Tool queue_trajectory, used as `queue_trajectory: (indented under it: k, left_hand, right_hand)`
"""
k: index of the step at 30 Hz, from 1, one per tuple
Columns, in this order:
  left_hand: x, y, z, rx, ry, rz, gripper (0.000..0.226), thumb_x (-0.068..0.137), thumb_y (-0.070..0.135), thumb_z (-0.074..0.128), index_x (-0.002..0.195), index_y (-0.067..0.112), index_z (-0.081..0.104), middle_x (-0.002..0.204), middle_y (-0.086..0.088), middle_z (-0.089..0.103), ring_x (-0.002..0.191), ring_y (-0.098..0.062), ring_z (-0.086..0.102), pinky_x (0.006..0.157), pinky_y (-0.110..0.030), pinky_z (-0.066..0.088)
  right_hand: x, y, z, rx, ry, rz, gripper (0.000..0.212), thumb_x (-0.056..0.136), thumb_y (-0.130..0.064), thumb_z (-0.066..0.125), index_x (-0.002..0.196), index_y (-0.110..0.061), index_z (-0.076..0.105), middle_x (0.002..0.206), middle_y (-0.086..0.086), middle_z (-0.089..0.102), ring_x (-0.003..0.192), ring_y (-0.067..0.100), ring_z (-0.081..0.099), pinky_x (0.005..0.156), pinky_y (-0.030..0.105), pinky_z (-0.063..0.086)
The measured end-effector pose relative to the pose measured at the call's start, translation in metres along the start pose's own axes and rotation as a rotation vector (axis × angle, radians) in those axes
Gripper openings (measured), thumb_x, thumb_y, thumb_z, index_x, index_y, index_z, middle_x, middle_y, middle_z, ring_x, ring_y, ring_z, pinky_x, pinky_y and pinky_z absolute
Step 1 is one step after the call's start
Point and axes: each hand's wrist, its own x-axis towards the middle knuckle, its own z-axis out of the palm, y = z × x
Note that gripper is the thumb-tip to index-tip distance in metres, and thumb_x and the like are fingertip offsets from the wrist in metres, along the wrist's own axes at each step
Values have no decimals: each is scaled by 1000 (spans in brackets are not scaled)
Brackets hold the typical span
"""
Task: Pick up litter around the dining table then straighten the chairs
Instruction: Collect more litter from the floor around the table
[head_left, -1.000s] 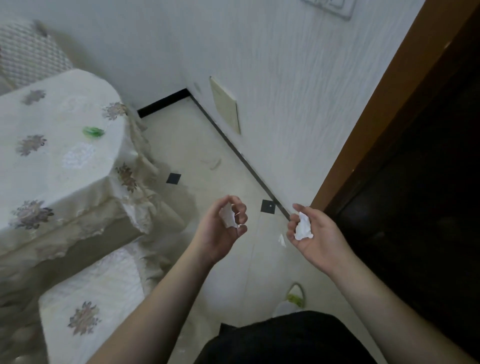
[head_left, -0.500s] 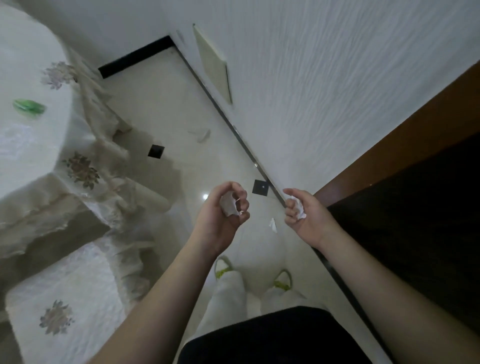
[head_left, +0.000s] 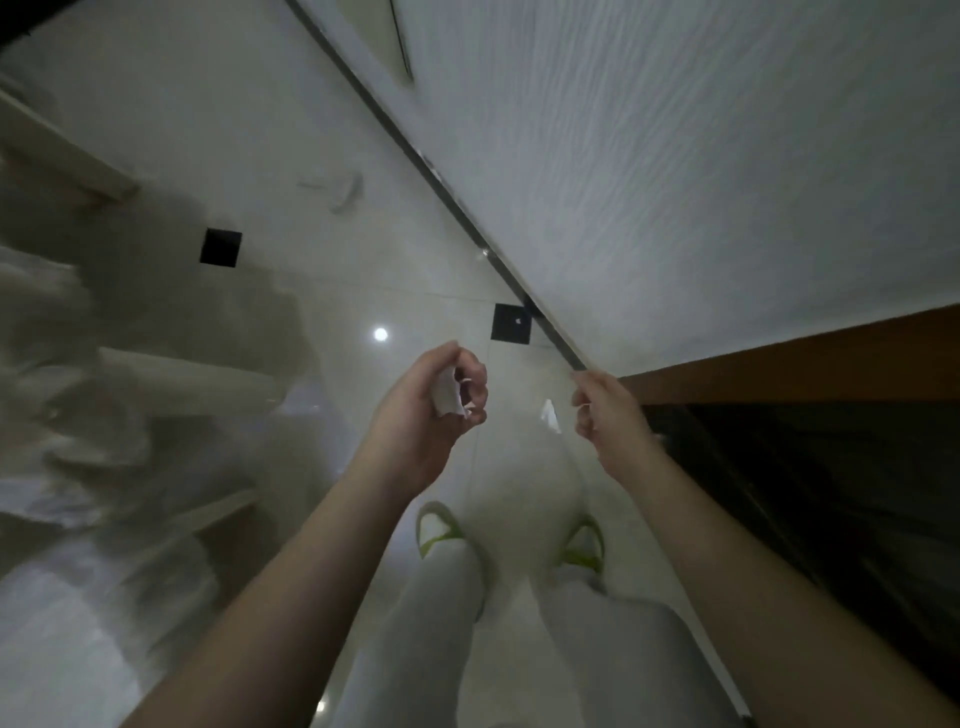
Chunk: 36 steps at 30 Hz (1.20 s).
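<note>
Gripped crumpled paper (head_left: 448, 397) in left hand (head_left: 421, 415); right hand (head_left: 608, 415) curled, contents not visible. Left white scrap (head_left: 549, 415) on floor (head_left: 260, 130) btwn hands, another piece (head_left: 348, 191) farther off. Chairs prob. not yet straightened.

The floor (head_left: 291, 130) is glossy cream tile set with small black squares (head_left: 221, 248). The wall (head_left: 675, 156) is white with a fine rippled texture. The slippers (head_left: 439, 527) are white, trimmed lime green. The door frame (head_left: 805, 364) is orange-brown.

text: none legible | labels: none (frame blurred and dim); numbers: none
</note>
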Motion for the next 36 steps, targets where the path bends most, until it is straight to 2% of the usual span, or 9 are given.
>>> queue_trajectory:
  k: [5, 9, 13, 16, 21, 24, 26, 32, 36]
  left_hand:
    - [94, -45, -32, -132, 69, 4, 34, 95, 28, 48, 64, 19, 56, 71, 1, 50, 63, -13, 45, 55, -24, 42]
    - [144, -104, -57, -113, 132, -34, 37, 95, 26, 51, 59, 20, 57, 68, 1, 51, 61, -13, 45, 57, -25, 39]
    - [175, -163, -89, -149, 260, -89, 33, 96, 24, 50, 63, 16, 53, 65, 1, 51, 58, -14, 44, 57, -26, 36]
    - [191, -202, -108, -64, 285, -119, 33, 96, 22, 49, 64, 14, 54, 66, -1, 52, 58, -15, 46, 60, -30, 38]
    - [212, -248, -133, 126, 316, -143, 33, 95, 21, 47, 64, 14, 54, 65, -2, 54, 58, -14, 50, 64, -34, 41]
    - [223, -264, -138, 194, 305, -151, 33, 96, 23, 46, 66, 14, 54, 66, -1, 56, 57, -14, 50, 59, -30, 41]
    - [230, -267, -136, 234, 291, -153, 33, 97, 23, 46, 66, 13, 54, 66, -1, 56, 57, -14, 51, 58, -29, 42]
    - [232, -263, -131, 102, 387, -175, 36, 99, 25, 44, 67, 14, 55, 62, 2, 56, 55, -12, 51, 59, -28, 41]
    - [219, -255, -105, 34, 382, -175, 36, 99, 26, 44, 67, 15, 55, 61, 2, 56, 55, -12, 50, 60, -29, 40]
  right_hand:
    - [100, 77, 5, -260, 161, -92, 3, 90, -29, 62, 92, -28, 60, 94, 0, 63, 73, 11, 53, 63, 25, 47]
    - [174, 142, 2, -517, 215, -145, 23, 89, -25, 63, 110, -21, 57, 107, 1, 56, 88, 14, 53, 70, 25, 43]
    - [245, 194, 3, -825, 133, -230, 48, 88, -18, 63, 132, -24, 45, 120, 9, 50, 100, 24, 56, 82, 32, 49]
    - [297, 225, 2, -1136, 54, -260, 69, 88, -19, 61, 145, -33, 25, 127, 10, 40, 97, 31, 58, 84, 38, 53]
    - [356, 262, -6, -1647, -71, -283, 88, 88, -4, 51, 151, -37, 0, 133, 15, 29, 79, 34, 57, 72, 40, 55]
    - [385, 272, -4, -1703, -136, -303, 81, 91, 1, 42, 151, -38, 3, 147, 14, 16, 89, 38, 59, 79, 42, 53]
    - [396, 279, 1, -1732, -127, -290, 71, 93, -1, 38, 151, -31, 11, 151, 15, 13, 98, 40, 59, 83, 42, 51]
    - [396, 293, 9, -1719, -113, -307, 35, 92, -2, 42, 127, -5, 41, 131, 21, 42, 102, 38, 58, 80, 40, 48]
    - [360, 279, 3, -1529, -143, -298, 30, 93, -24, 48, 115, -5, 47, 114, 20, 51, 98, 39, 56, 78, 37, 45]
